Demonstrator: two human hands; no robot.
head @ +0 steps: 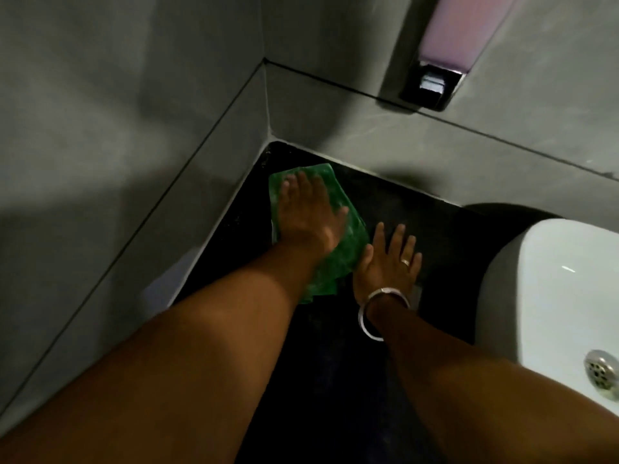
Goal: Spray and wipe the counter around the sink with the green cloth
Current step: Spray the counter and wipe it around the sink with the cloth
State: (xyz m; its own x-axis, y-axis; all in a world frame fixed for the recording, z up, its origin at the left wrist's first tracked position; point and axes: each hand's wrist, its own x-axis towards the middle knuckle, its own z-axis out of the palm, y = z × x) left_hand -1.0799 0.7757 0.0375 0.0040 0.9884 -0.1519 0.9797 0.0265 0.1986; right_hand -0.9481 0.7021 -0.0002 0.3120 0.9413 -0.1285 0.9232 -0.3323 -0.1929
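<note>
The green cloth [348, 252] lies spread on the black counter [425, 212], close to the corner where the two grey walls meet. My left hand [308, 216] presses flat on top of the cloth with its fingers spread toward the corner. Just right of the cloth, my right hand [388, 262] rests palm down on the bare counter with fingers apart and holds nothing. It wears a ring and has a bangle at the wrist. No spray bottle is in view.
The white sink [552, 289] with its metal drain [603, 373] sits at the right edge. A wall-mounted soap dispenser [445, 45] hangs on the back wall above the counter. A grey tiled wall [117, 145] closes off the left side.
</note>
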